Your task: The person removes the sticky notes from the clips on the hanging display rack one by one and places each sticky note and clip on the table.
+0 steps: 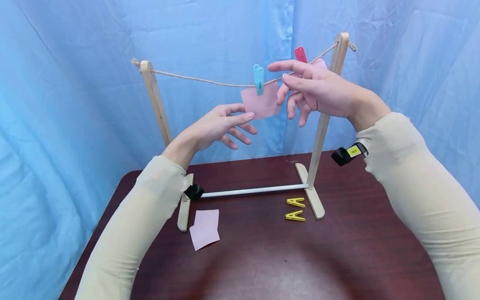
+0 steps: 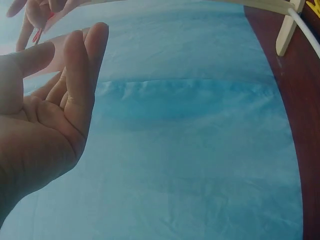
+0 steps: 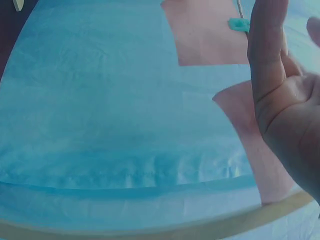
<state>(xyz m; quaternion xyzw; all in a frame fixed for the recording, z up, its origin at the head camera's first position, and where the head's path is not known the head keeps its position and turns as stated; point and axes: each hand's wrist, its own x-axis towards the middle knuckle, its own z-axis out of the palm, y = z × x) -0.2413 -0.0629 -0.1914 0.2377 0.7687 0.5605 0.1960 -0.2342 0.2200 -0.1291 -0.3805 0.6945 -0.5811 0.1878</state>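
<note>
A pink paper square (image 1: pixel 265 104) hangs from the rope under a light blue clothespin (image 1: pixel 258 79). My left hand (image 1: pixel 221 125) is at the lower left corner of this square. Its thumb overlaps the corner in the head view, and the other fingers are loosely spread. My right hand (image 1: pixel 318 89) is to the right of the blue clothespin, fingers apart and holding nothing. Behind that hand, a red clothespin (image 1: pixel 300 54) sits on the rope above a second pink square (image 3: pixel 260 150), partly hidden by the hand.
The rope (image 1: pixel 198 79) runs between two wooden posts (image 1: pixel 155 102), joined low down by a white rod (image 1: pixel 255 191). On the dark table (image 1: pixel 262 258) lie two overlapping pink squares (image 1: pixel 205 237) and two yellow clothespins (image 1: pixel 295 216). Blue curtains (image 1: pixel 210 37) surround the back and left.
</note>
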